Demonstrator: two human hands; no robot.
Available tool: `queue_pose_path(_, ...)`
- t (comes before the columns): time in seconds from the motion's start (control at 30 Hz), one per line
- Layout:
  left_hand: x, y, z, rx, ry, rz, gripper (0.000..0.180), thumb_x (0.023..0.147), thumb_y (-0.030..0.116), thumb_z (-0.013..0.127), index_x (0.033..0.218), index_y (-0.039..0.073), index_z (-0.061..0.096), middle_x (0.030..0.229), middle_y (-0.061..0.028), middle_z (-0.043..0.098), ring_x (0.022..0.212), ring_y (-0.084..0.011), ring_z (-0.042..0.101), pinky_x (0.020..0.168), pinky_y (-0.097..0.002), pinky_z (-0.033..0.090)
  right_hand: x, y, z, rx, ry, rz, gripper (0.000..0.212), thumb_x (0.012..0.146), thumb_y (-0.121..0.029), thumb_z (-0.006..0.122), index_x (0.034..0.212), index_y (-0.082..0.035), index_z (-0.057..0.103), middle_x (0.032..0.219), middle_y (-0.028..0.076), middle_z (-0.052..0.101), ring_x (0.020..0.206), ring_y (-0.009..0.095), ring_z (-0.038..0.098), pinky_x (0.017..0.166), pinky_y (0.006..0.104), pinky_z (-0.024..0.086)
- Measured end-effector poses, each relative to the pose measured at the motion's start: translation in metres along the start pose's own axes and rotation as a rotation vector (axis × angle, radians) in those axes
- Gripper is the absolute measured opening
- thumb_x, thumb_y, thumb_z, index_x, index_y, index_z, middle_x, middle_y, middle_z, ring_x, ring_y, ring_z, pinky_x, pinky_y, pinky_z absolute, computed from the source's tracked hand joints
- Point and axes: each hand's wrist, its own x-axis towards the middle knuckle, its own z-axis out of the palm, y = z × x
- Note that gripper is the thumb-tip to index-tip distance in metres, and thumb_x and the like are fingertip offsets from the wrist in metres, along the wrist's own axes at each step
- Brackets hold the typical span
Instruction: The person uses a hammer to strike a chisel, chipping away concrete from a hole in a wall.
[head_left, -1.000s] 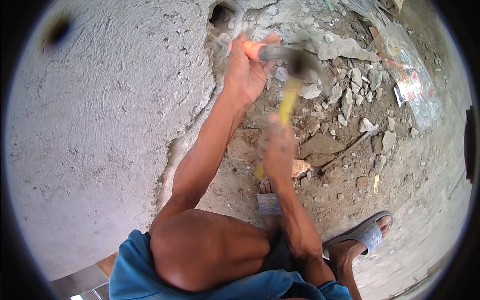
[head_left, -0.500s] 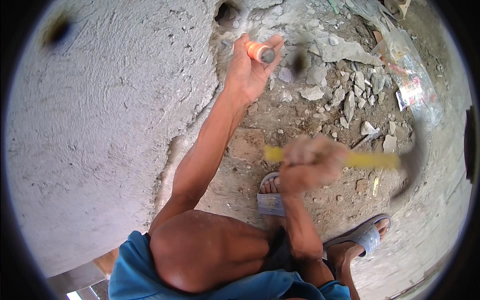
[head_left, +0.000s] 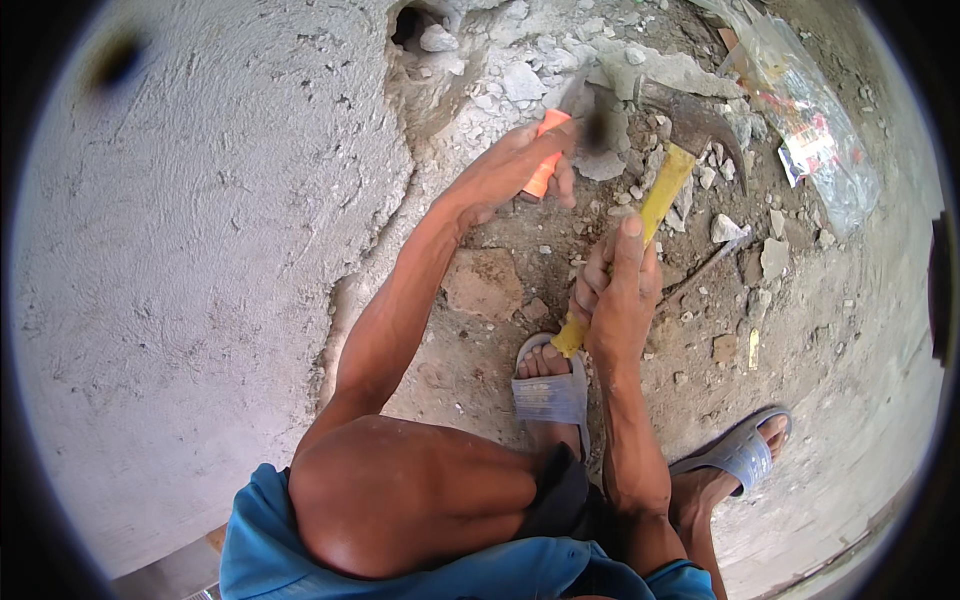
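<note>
My left hand (head_left: 505,168) is closed round the orange grip of a chisel (head_left: 542,172), close to the broken foot of the wall. The chisel slants over the rubble, and its metal end points away from me, partly lost behind a dark blurred spot. In my right hand (head_left: 622,295) is a claw hammer (head_left: 668,188), gripped by its yellow handle. Its dark steel head lies beyond the hand, over the broken stones and to the right of the chisel. Hammer and chisel are apart.
A rough grey wall (head_left: 210,250) fills the left side, with a dark hole (head_left: 408,27) at its broken edge. Broken concrete (head_left: 775,258) and a thin metal rod (head_left: 708,262) lie on the dirt. A clear plastic bag (head_left: 825,150) is at the right. My sandalled feet are below.
My left hand has drawn back from the hole and turned the chisel away from the wall. The hammer has swung from pointing right to pointing away, its head nearer the chisel.
</note>
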Motion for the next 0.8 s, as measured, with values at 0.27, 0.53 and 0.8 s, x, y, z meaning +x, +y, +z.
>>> queue_pose_path(0.27, -0.006, -0.008, -0.039, -0.727, 0.527, 0.249, 0.042, 0.106, 0.049, 0.035, 0.103, 0.008, 0.041, 0.090, -0.0189, 0.068, 0.096, -0.0352, 0.070, 0.091, -0.0439, 0.056, -0.009, 0.005, 0.013, -0.015, -0.082, 0.090, 0.045, 0.103, -0.053, 0.046, 0.084, -0.013, 0.038, 0.056, -0.006, 0.032, 0.041, 0.005, 0.028, 0.037, 0.0236, 0.024)
queue_pose_path(0.53, 0.009, -0.003, -0.052, -0.683, 0.626, 0.273, 0.040, 0.107, 0.043, 0.034, 0.104, 0.003, 0.039, 0.097, -0.0214, 0.067, 0.105, -0.0378, 0.068, 0.097, -0.0442, 0.055, 0.006, 0.011, 0.012, -0.071, -0.093, 0.088, 0.045, 0.103, -0.053, 0.044, 0.083, -0.013, 0.039, 0.055, -0.006, 0.031, 0.040, 0.005, 0.028, 0.036, 0.0234, 0.024)
queue_pose_path(0.8, 0.013, 0.017, -0.054, -0.717, 0.563, 0.250, 0.050, 0.108, 0.041, 0.025, 0.117, -0.006, 0.038, 0.118, -0.0252, 0.063, 0.118, -0.0388, 0.062, 0.105, -0.0443, 0.050, 0.012, -0.028, 0.017, 0.684, -0.054, -0.636, 0.043, 0.106, -0.053, 0.033, 0.085, -0.016, 0.040, 0.057, -0.004, 0.032, 0.040, 0.007, 0.025, 0.034, 0.0243, 0.026)
